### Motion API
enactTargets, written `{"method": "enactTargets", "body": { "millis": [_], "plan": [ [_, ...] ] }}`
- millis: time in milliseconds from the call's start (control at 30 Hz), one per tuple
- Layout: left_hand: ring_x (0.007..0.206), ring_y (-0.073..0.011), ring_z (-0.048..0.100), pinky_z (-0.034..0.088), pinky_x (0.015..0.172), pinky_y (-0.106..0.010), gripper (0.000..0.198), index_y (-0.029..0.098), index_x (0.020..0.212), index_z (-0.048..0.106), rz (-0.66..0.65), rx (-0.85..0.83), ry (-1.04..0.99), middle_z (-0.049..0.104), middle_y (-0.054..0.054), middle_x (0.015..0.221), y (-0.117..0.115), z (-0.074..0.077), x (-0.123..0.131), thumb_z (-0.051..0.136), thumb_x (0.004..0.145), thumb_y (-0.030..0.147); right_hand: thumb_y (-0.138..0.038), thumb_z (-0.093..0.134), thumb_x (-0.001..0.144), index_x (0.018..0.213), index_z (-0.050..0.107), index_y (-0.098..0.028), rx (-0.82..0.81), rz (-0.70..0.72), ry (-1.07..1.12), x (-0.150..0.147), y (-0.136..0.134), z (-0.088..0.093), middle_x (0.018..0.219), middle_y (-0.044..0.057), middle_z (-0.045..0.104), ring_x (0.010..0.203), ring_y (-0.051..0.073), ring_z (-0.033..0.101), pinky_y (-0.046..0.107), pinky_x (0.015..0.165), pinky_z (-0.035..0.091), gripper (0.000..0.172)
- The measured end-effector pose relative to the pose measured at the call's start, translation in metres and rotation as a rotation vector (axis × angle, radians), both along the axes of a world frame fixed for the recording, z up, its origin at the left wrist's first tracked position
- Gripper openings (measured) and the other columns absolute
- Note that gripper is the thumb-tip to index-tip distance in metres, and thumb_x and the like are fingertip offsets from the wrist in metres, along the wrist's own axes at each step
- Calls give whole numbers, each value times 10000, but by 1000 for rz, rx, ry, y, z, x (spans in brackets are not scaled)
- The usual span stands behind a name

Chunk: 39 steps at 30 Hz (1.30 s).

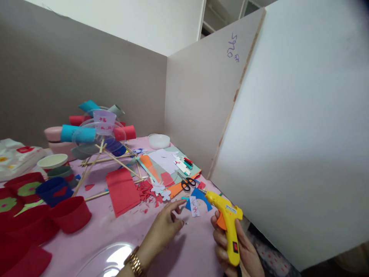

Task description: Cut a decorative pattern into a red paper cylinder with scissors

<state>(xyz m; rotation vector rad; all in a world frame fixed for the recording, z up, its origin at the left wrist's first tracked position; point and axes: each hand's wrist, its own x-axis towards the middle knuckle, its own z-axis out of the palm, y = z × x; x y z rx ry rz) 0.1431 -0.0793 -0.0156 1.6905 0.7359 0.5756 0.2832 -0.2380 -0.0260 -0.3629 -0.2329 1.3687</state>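
Note:
My right hand [230,246] is wrapped round the handle of a yellow glue gun [229,219] with an orange trigger, its nozzle pointing up and left. My left hand [165,223], with a gold watch at the wrist, hangs over the pink table, its fingers apart and nothing between them. Beside its fingertips lies a small white paper strip [195,207] with writing, partly over a blue paper piece [203,198]. Black-handled scissors [188,183] rest just beyond, close to white flower cutouts [165,195].
A stick frame [93,163] carries clear discs and coloured paper tubes at the back left. Red cups [70,215] and a blue cup [54,190] stand at left. Markers [182,167], red paper [122,192] and a clear disc [106,261] lie around. Grey partitions [198,100] rise behind.

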Motion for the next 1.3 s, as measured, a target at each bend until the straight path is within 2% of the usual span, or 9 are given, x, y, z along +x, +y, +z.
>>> {"method": "enactTargets", "body": {
  "millis": [100, 200, 400, 567, 700, 867, 1033, 1300],
  "plan": [
    [595, -134, 437, 343, 572, -260, 457, 140, 1147, 624, 13, -81, -37, 505, 32, 714, -3, 6, 0, 568, 718, 288, -501, 650, 807, 1045, 673, -220, -1, 53, -73, 0, -1, -4, 702, 34, 649, 530, 109, 531, 143, 367, 368, 369],
    [531, -122, 378, 296, 519, -247, 457, 109, 1157, 585, 27, -181, -79, 419, 78, 576, -5, 8, 1, 489, 786, 356, -523, 641, 803, 1056, 657, -256, -14, -12, -142, -3, 1, -8, 701, 31, 637, 530, 112, 518, 140, 365, 347, 369],
    [471, -80, 328, 268, 476, -226, 445, 134, 1071, 583, 12, -396, -180, 426, 101, 569, -9, 5, 4, 634, 662, 301, -357, 817, 663, 941, 617, -236, -162, -369, -360, -17, 12, -7, 951, 19, 636, 589, 90, 536, 203, 505, 444, 363],
    [526, -68, 391, 337, 540, -218, 452, 159, 1103, 567, -11, -527, -264, 478, 80, 663, -18, 4, 4, 663, 676, 272, -346, 827, 625, 862, 597, -184, -322, -587, -674, -30, 28, -4, 692, -29, 622, 496, 74, 512, 183, 482, 411, 368],
    [542, -78, 407, 348, 532, -220, 457, 165, 1072, 595, -13, -543, -302, 479, 80, 645, -22, 2, 7, 708, 641, 265, -365, 835, 568, 922, 583, -176, -374, -581, -698, -37, 38, -4, 738, 3, 666, 503, 114, 569, 214, 466, 424, 475],
    [548, -91, 435, 364, 507, -229, 522, 181, 1035, 608, 42, -523, -352, 487, 80, 655, -23, -10, 16, 772, 551, 289, -372, 840, 531, 913, 578, -188, -357, -492, -745, -41, 46, -8, 580, -50, 616, 460, 133, 572, 255, 489, 461, 499],
    [556, -105, 489, 393, 519, -244, 591, 198, 1045, 582, 85, -522, -385, 488, 80, 664, -28, -23, 22, 800, 529, 388, -351, 852, 506, 859, 570, -184, -392, -477, -763, -40, 47, -12, 533, -57, 608, 418, 136, 561, 254, 458, 455, 482],
    [555, -87, 492, 387, 520, -223, 614, 180, 1050, 587, 90, -488, -399, 521, 68, 688, -30, -15, 22, 829, 536, 414, -318, 867, 486, 864, 577, -180, -399, -488, -736, -32, 40, -12, 592, -32, 654, 425, 130, 564, 245, 447, 439, 496]
  ]
}}
